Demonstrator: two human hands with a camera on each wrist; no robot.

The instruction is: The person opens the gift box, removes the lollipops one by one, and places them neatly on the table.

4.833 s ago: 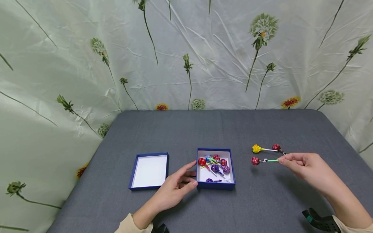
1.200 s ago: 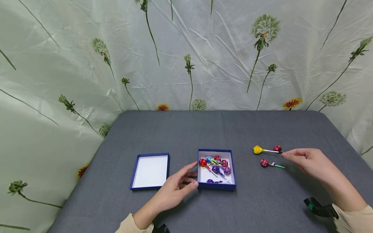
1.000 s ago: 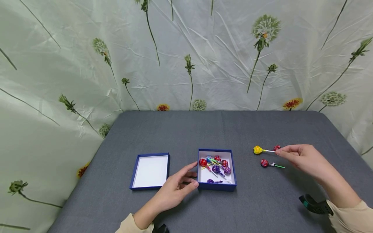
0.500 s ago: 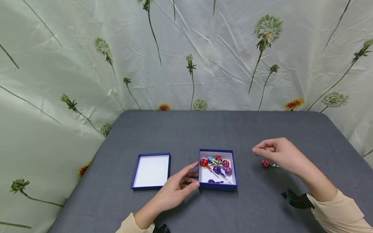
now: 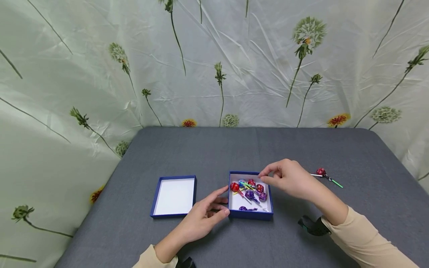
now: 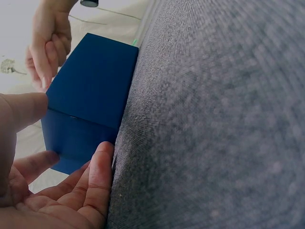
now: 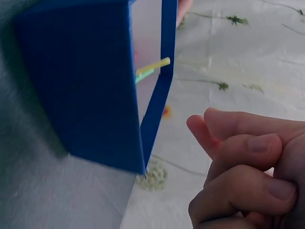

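My left hand (image 5: 202,219) rests against the left wall of a blue box (image 5: 249,214) with a white inside, fingertips and thumb touching it. In the left wrist view, the fingers lie along the side of the box (image 6: 90,86). Several wrapped lollipops, among them a red one (image 5: 235,187) and a purple one (image 5: 249,195), lie in the box. My right hand (image 5: 289,178) hovers at the box's back right rim. In the right wrist view, this hand (image 7: 248,162) has its index finger and thumb close together, other fingers bent, with nothing seen between them.
Left of the box lies its blue-edged lid (image 5: 173,197), white inside up. To the right on the grey table (image 5: 214,149) lie a red lollipop with a green stick (image 5: 321,171) and a white stick (image 5: 316,175), partly hidden by my right arm. A flowered curtain (image 5: 261,74) hangs behind.
My right hand first held a red lollipop with a green stick, which then lay on the table. Afterwards it moved left over the lollipops to the box. The left hand has stayed at the box.
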